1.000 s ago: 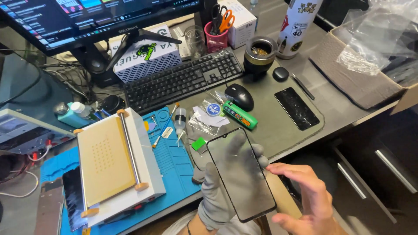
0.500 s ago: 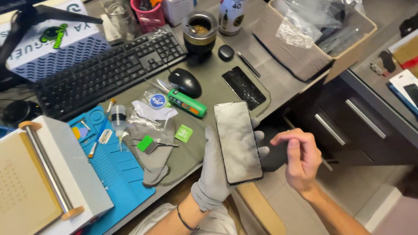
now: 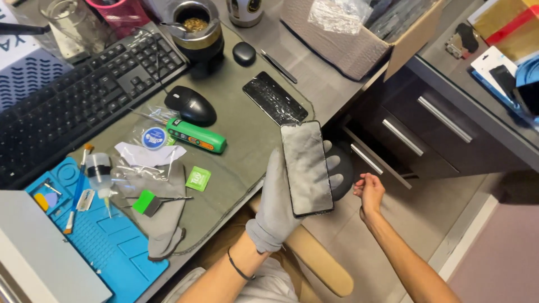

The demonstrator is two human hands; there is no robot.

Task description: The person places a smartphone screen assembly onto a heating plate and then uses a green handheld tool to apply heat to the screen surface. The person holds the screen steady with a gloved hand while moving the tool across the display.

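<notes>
My left hand (image 3: pixel 278 205), in a grey glove, holds a phone screen panel (image 3: pixel 306 167) upright past the desk's front edge; the panel's face looks dusty grey. My bare right hand (image 3: pixel 369 192) hangs just right of it, fingers loosely curled, near a dark round object (image 3: pixel 342 174) behind the panel. It holds nothing that I can see.
On the grey desk mat (image 3: pixel 241 140) lie a cracked black phone glass (image 3: pixel 274 97), a black mouse (image 3: pixel 190 105), a green tool (image 3: pixel 196 135), a keyboard (image 3: pixel 78 95) and a spare grey glove (image 3: pixel 163 224). A blue work mat (image 3: pixel 106 247) sits at left. Dark drawers (image 3: pixel 426 129) stand at right.
The view has swung right and down, away from the monitor and the white machine. My left hand carried the panel off the desk's edge; my right hand dropped lower beside it.
</notes>
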